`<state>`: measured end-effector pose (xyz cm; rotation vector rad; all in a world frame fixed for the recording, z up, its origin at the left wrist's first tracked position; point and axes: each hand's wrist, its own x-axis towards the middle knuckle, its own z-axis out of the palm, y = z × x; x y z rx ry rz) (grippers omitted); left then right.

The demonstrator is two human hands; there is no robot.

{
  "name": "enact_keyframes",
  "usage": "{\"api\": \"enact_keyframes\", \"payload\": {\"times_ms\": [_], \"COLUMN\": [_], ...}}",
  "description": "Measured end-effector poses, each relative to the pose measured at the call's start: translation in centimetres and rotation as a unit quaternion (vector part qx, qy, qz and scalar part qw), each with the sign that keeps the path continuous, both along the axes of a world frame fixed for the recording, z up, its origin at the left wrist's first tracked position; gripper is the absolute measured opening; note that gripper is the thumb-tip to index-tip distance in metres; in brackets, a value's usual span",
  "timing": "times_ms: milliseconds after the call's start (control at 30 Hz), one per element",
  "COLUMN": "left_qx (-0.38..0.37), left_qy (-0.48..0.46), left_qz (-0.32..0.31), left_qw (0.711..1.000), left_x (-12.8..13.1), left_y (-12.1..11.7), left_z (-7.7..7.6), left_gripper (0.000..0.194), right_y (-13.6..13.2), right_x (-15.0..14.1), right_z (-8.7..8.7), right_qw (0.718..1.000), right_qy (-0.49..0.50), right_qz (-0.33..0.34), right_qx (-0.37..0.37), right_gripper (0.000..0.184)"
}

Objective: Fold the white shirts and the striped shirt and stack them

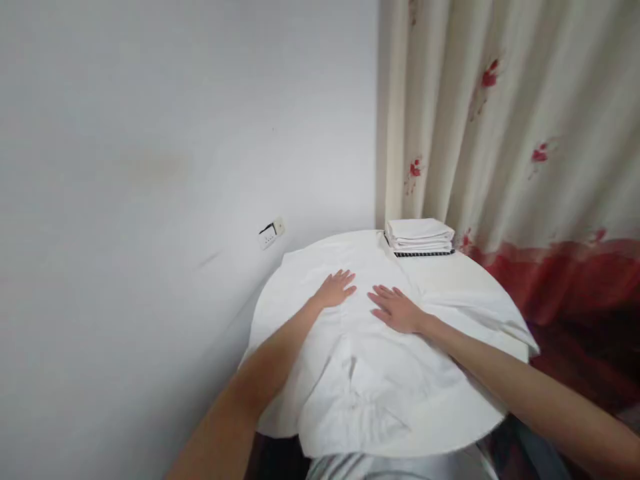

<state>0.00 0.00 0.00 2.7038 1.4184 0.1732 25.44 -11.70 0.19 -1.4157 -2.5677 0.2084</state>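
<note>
The left hand [336, 288] is lying flat on the big white cloth [367, 350], with its fingers spreading out. The right hand [397, 309] is resting flat on it too, just beside the left one, with a gap lying between them. Both hands are gripping nothing. The palms are facing down, maybe because flat hands are good for making cloth smooth. How hard they are pushing, I cannot tell.

The white cloth is covering much of the round white desk [445, 277], and it looks like clothes, because a part like a sleeve is reaching out to the right. It is probably lying spread out so that both hands are finding room on it. Near the person, it is bunching up in wrinkles and hanging a little over the edge.

At the far side, a neat pile of folded white cloths [419, 233] is sitting near the big cloth, perhaps to be out of the way. A dark, dotted strip [423, 254] is showing under it. Behind, a flowery curtain [525, 147] is hanging beside the wall [190, 133].
</note>
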Motion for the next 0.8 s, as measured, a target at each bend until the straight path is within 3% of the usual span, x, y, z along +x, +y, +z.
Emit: {"api": "enact_keyframes", "payload": {"times_ms": [67, 167, 400, 467, 667, 800], "left_qx": [-0.001, -0.003, 0.003, 0.003, 0.005, 0.010], "left_qy": [0.001, 0.001, -0.015, -0.022, -0.033, -0.025], "left_qz": [0.002, 0.003, 0.001, -0.001, -0.002, -0.002], "left_qw": [1.000, 1.000, 1.000, 1.000, 0.999, 1.000], "left_x": [-0.1, -0.1, 0.0, -0.1, -0.2, 0.0], "left_y": [0.0, -0.2, -0.6, -0.4, 0.2, 0.2], "left_z": [0.0, 0.1, 0.8, 0.8, 0.4, 0.5], "left_gripper": [0.059, 0.057, 0.055, 0.055, 0.055, 0.056], "right_y": [1.0, 1.8, -0.7, -1.6, -2.7, -2.5], "right_x": [0.6, 1.5, 2.8, 3.9, 10.9, 18.2], "right_z": [0.2, 0.3, -0.4, -0.6, 0.0, 0.7], "right_qw": [0.998, 0.995, 0.998, 0.997, 0.985, 0.943], "right_qy": [-0.004, 0.002, 0.053, 0.064, 0.167, 0.281], "right_qz": [-0.064, -0.102, 0.035, 0.043, -0.027, -0.155], "right_qx": [-0.008, -0.006, 0.020, 0.021, 0.038, 0.089], "right_gripper": [0.067, 0.066, 0.065, 0.064, 0.056, 0.036]}}
